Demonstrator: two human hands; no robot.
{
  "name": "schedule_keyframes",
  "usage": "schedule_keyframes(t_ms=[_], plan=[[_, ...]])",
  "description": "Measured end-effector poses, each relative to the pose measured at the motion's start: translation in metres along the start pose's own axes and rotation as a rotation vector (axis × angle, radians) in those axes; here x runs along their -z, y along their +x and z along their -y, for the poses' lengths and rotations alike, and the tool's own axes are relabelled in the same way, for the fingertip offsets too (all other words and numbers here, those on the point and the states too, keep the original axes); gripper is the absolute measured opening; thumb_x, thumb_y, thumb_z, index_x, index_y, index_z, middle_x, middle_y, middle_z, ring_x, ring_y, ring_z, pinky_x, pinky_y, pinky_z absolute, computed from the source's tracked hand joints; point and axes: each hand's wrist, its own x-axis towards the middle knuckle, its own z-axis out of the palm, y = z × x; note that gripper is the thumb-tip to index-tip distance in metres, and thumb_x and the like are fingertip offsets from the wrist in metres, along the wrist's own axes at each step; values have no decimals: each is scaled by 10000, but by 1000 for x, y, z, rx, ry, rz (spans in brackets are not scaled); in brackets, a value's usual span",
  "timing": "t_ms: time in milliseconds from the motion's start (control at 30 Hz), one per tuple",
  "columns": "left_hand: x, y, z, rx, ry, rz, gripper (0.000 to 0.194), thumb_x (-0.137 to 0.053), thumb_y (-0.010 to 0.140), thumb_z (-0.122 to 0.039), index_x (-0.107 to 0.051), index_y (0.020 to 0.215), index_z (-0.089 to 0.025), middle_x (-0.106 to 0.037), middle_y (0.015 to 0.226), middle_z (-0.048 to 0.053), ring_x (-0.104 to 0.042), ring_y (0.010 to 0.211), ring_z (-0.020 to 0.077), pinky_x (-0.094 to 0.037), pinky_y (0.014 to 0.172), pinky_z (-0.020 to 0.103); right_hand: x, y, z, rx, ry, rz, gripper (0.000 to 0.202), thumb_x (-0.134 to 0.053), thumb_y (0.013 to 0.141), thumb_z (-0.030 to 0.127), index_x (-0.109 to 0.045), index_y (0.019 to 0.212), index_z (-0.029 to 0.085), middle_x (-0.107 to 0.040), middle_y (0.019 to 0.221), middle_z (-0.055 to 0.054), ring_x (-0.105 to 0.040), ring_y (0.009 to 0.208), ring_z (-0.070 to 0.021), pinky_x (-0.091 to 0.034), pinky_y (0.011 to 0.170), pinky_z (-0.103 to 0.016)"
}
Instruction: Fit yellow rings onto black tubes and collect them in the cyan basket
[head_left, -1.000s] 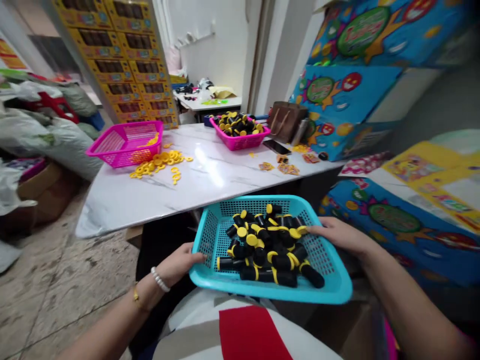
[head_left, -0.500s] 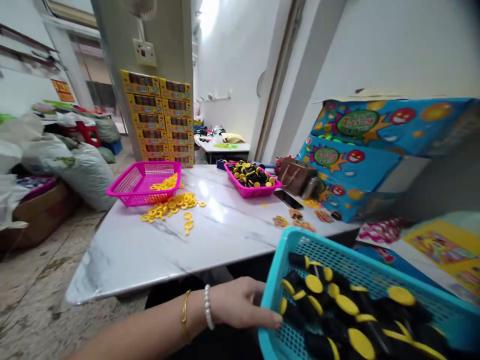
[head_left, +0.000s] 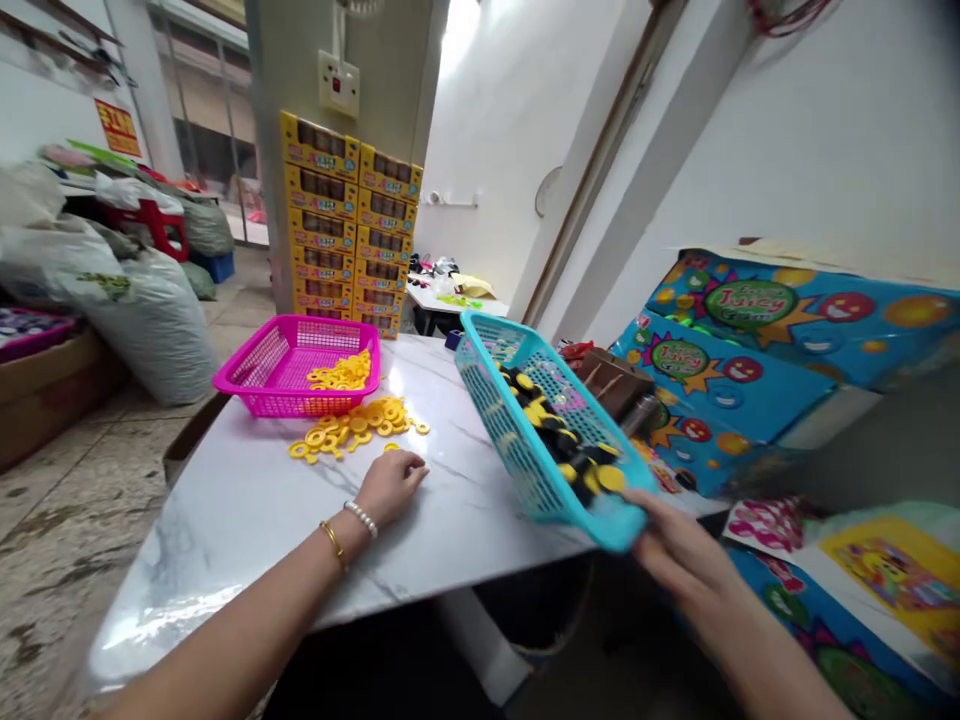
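Note:
My right hand grips the near end of a turquoise plastic basket, which is tilted over the right side of the table. Inside lie many small black pieces with yellow round caps. My left hand is low over the marble-patterned table, its fingers curled together; whether anything is in them is hidden. Just beyond it a pile of yellow ring-shaped plastic pieces lies in front of a pink basket, which holds more of them.
Stacked yellow boxes stand behind the pink basket. To the right are a brown paper bag and blue candy cartons. White sacks sit on the floor at left. The table's front edge runs below my hands.
The turquoise basket has moved left and away, over the table, covering the other pink basket there. My left hand has left its rim and is now by the yellow rings. My right hand has come into view.

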Motion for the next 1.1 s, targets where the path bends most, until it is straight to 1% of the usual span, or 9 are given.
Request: schedule_keyframes(t_ms=[133,233,300,433,667,800,900,1000,1100], plan=[[-8,-6,2,-129,94,36,238,-514,843,-284,-708,826,-148,-683,872,117,-588,881,242,-416,854,372,-106,68,-2,-96,310,-37,212,-608,716,81,-591,895,194,-683,772,-13,-673,678,-190,-600,640,-330],[-12,-9,-1,-184,160,51,219,-523,843,-245,-711,779,-153,-677,846,111,-584,883,233,-405,870,364,-154,107,-9,-131,318,-62,134,-586,796,78,-579,891,174,-637,726,6,-646,639,-152,-587,614,-302],[-12,-9,-1,-181,201,37,224,-516,852,-246,-712,799,-150,-673,854,116,-580,890,237,-402,873,372,-176,128,-14,-161,310,-82,91,-579,868,148,-586,959,142,-635,815,-11,-636,684,-137,-571,630,-295],[-16,-6,1,-154,262,14,223,-529,849,-260,-711,805,-139,-660,850,122,-576,887,247,-405,858,384,-211,157,-26,-186,278,-150,263,-559,921,292,-563,1135,139,-607,1066,-66,-625,851,-165,-550,706,-332],[-20,-9,-3,-153,310,0,225,-551,845,-286,-705,811,-126,-643,868,136,-573,904,259,-399,859,409,-253,172,-39,-157,174,-235,318,-565,915,305,-539,1194,154,-574,1167,-87,-606,959,-205,-537,786,-393],[-14,-14,-3,-187,324,29,224,-577,833,-296,-708,785,-120,-656,871,144,-579,926,265,-403,858,403,-253,166,-30,-154,77,-154,309,-560,919,309,-545,1185,153,-584,1147,-83,-613,937,-196,-539,776,-383],[-11,-17,-5,-208,335,69,236,-575,836,-298,-706,776,-111,-665,855,151,-591,904,269,-414,836,406,-230,146,-29,-142,-7,-64,262,-552,924,295,-570,1129,133,-618,1076,-78,-635,875,-176,-554,731,-348],[-10,-16,-7,-226,340,112,249,-540,856,-273,-700,774,-99,-666,834,160,-599,868,266,-425,808,402,-178,108,-41,-109,-104,10,161,-569,897,239,-610,1002,125,-675,965,-92,-676,795,-177,-573,656,-302],[-8,-11,-6,-253,337,131,284,-486,893,-277,-692,817,-97,-666,885,161,-595,896,260,-424,833,394,-104,55,-65,-66,-233,5,130,-629,827,248,-623,904,142,-708,890,-99,-695,715,-187,-575,572,-275]])
